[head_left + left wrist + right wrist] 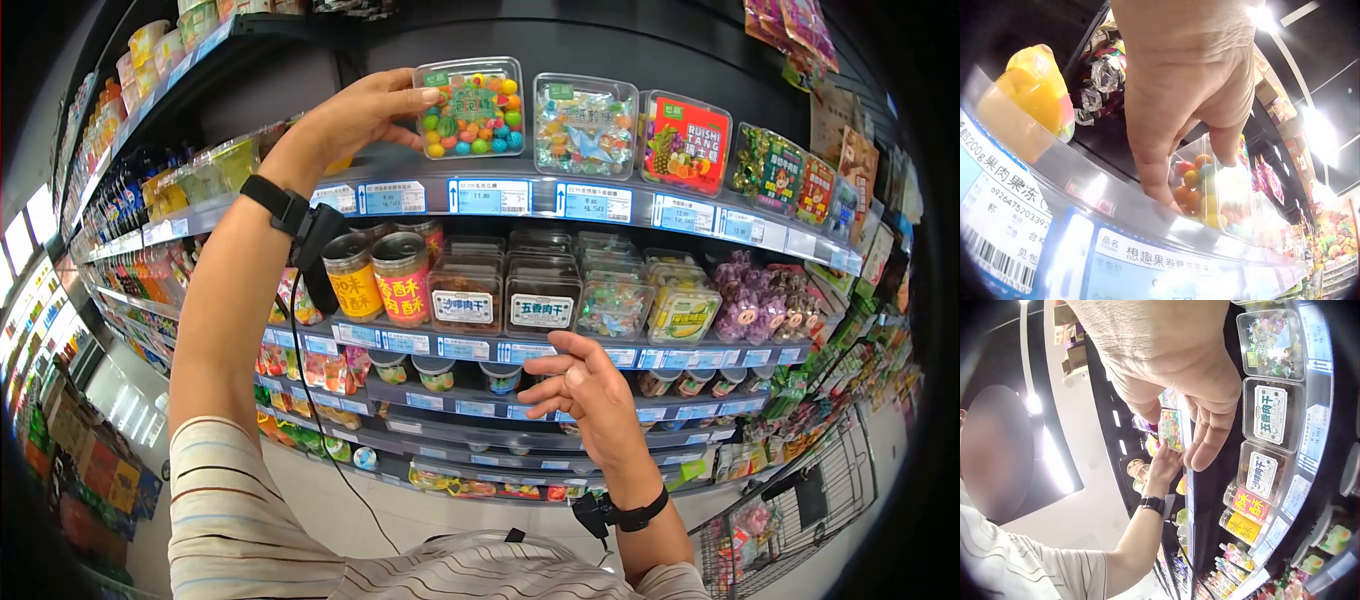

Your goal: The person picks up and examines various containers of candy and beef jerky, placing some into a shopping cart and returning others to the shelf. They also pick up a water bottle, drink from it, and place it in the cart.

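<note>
Nearest you, in a shop aisle, your right hand (pixel 592 402) hangs in front of the lower shelving, its fingers spread apart and holding nothing; just beyond it, on the middle shelf (pixel 434 345), stand a yellow-labelled jar (pixel 353 280), a pink-labelled jar (pixel 402 285) and two white-labelled tubs (pixel 541 310), none of them touched; farther up and to your left, your left hand (pixel 375 112) reaches to the upper shelf (pixel 543 199), its fingers clamped on a clear box of coloured candy balls (pixel 474 110), the thumb on the front face near a corner.

The box leans slightly above the price labels (pixel 490 197), beside a clear box with a blue bird design (pixel 586 125), with a narrow gap between them; a red-fronted box (pixel 688 143) comes next along the row; whether the candy box's base touches the shelf, you cannot tell from these views.

The step in hand appears to be positioning that box in the front row, one-handed; the next move likely calls for squaring its face with its neighbours and seating its base before your left fingers let go, with care not to knock the bird-design box.
</note>
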Demonstrator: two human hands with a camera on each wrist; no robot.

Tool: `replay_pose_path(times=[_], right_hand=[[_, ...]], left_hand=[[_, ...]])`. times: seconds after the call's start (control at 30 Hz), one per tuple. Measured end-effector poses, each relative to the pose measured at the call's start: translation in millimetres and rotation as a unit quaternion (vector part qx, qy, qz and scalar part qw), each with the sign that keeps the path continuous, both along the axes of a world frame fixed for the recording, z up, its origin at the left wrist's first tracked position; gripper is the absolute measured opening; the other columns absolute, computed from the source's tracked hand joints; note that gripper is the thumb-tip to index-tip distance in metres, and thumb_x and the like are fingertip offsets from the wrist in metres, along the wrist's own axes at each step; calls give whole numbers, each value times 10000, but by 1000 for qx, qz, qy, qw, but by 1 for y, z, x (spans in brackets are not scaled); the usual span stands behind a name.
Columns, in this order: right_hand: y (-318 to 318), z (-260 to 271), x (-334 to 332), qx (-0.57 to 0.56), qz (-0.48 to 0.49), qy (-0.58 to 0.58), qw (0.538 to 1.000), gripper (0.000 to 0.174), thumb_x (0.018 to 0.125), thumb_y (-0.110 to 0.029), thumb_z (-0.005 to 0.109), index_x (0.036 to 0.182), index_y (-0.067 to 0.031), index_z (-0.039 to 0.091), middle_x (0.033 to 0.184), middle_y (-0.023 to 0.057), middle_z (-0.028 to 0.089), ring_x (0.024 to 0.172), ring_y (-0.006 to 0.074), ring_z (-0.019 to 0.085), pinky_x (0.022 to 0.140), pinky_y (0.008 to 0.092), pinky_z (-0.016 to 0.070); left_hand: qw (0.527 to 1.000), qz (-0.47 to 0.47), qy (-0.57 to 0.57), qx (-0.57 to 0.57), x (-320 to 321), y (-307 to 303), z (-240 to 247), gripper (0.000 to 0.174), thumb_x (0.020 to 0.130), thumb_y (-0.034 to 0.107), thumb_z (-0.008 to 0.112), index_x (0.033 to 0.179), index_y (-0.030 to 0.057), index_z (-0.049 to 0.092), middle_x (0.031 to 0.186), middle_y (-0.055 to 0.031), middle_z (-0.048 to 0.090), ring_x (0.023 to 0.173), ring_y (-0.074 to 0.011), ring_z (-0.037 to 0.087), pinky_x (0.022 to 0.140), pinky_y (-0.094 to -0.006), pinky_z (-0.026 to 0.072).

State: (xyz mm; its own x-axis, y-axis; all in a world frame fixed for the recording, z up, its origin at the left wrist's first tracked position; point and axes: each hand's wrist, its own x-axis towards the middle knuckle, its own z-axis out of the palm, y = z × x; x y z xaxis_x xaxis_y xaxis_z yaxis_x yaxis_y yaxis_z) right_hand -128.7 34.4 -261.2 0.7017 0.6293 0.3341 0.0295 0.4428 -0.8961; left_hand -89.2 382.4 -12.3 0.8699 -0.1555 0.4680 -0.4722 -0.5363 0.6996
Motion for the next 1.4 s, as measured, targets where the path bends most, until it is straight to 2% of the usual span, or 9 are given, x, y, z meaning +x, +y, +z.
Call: replay_pose_path(times=[0.27,0.47,0.57,0.77,0.9,1.07,1.1,1.3,1.4], right_hand=[[-8,-4,2,-6,6,7,1000,584,1037,-295,565,1480,40,382,1238,230,635,1000,305,726,805,370,609],[-6,-5,0,-11,13,15,1000,572,1034,-275,565,1472,48,387,1221,231,643,985,303,729,795,365,610],[-9,-7,1,-17,2,22,1000,561,1032,-260,562,1465,53,390,1211,236,647,981,302,729,788,359,612],[0,-6,3,-15,-8,22,1000,550,1033,-251,557,1460,54,394,1189,235,655,941,298,736,764,359,616],[15,4,2,-16,7,-2,1000,562,1032,-275,569,1455,54,400,1185,230,655,938,296,738,765,358,614],[38,12,-3,-28,26,-7,999,553,1028,-273,584,1447,44,413,1190,222,655,945,297,738,767,359,612],[43,12,-3,-30,30,-6,999,549,1027,-267,585,1447,43,414,1192,221,655,945,297,738,769,358,612],[69,9,-8,-41,39,-2,998,524,1024,-217,568,1453,39,412,1208,219,654,946,297,739,779,358,610],[78,8,-10,-46,32,-5,998,522,1024,-213,562,1455,39,411,1209,218,656,944,295,740,777,356,610]], left_hand=[[998,-5,69,5,-1,-4,1,760,955,452,725,1480,-33,468,1395,-168,570,1240,-239,614,1010,-363,561],[999,1,35,20,-5,-3,0,789,983,474,679,1510,-51,416,1440,-214,539,1283,-289,600,1024,-394,557],[996,73,-25,41,-33,8,28,842,1002,526,622,1546,-57,353,1522,-276,463,1394,-339,515,1033,-442,550],[957,209,-149,134,-71,54,84,734,1005,530,616,1483,-13,495,1444,-180,579,1301,-268,590,975,-363,552],[885,322,-114,317,-53,88,75,672,974,515,664,1416,18,564,1335,-172,641,1178,-241,632,909,-354,563],[874,344,40,342,-39,83,33,942,832,687,700,1465,12,522,1354,-267,619,1232,-350,623,996,-417,528],[854,345,3,390,-31,88,28,994,784,703,698,1445,-22,537,1337,-287,631,1202,-389,652,972,-430,550],[854,344,131,367,-27,92,38,846,818,617,658,1459,74,555,1376,-226,627,1187,-377,661,878,-455,597],[842,327,188,386,-28,105,47,836,866,572,642,1498,45,496,1372,-239,618,1171,-355,672,912,-405,594]])
